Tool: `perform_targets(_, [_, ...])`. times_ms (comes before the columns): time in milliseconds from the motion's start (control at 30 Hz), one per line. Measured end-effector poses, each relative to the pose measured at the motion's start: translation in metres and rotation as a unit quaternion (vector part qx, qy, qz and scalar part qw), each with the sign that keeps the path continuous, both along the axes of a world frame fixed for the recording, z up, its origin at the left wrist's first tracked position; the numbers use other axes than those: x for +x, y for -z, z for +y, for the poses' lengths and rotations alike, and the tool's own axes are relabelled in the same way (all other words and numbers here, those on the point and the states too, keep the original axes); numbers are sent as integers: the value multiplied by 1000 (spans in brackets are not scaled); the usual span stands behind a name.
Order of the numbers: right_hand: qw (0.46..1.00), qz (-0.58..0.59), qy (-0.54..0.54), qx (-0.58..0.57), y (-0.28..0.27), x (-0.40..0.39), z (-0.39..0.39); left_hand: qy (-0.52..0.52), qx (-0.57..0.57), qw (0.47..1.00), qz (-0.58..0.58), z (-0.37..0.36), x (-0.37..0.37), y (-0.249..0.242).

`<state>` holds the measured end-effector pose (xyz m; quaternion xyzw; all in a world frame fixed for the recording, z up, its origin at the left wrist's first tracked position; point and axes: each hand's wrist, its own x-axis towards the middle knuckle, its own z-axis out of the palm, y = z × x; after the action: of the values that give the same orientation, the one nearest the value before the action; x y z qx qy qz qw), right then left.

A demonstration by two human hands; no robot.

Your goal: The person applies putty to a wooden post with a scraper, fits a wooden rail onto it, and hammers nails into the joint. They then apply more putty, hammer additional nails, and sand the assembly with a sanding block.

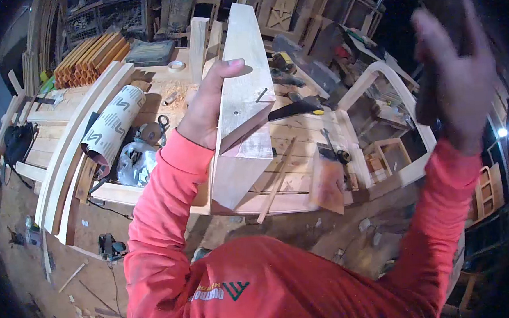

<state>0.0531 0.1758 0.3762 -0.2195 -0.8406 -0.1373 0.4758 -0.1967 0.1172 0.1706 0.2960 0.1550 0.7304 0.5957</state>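
At the far left we saw a dark bag (17, 144) hanging off the edge of the pale wooden bench (299, 130), and beside it two long curved strips of light wood (70, 144) running along the bench's near left side. Behind them lay a stack of orange-brown wooden slats (88, 57). A roll of sandpaper with a printed grey backing (113, 130) rested just right of the curved strips, with a crumpled clear plastic bag (135, 163) below it and a pair of black-handled scissors (162, 125) near by.

In the middle, our left hand (204, 106) gripped a thick block of pale wood (242, 101), held up above the bench and tilted, its far end pointing away from us. The thumb lay across the block's upper face and the fingers wrapped round its far side, hidden from us; the red sleeve (163, 188) ran down from the wrist.

Further right, a handsaw with a black and yellow handle (295, 107) lay on the bench just beyond the block, and a curved white wooden chair frame (390, 92) stood past the bench's right end.

At the far right our right hand (457, 82) was raised, blurred, well apart from the block. Its fingers (433, 31) looked loosely spread, with a dark shape behind them that we could not make out; whether they gripped it we could not tell.
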Motion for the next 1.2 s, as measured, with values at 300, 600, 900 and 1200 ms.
perform_targets(300, [974,-139,-158,79,98,21,-27,-9,-8,1000,-28,-15,5,-8])
perform_targets(600, [957,-157,-245,23,106,21,5,25,34,999,11,-11,-2,0])
perform_targets(900, [957,-167,-200,128,85,1,1,-9,-3,1000,-6,-16,6,-10])
perform_targets(1200, [959,8,-246,-137,34,-5,-9,-21,23,999,20,3,1,1])
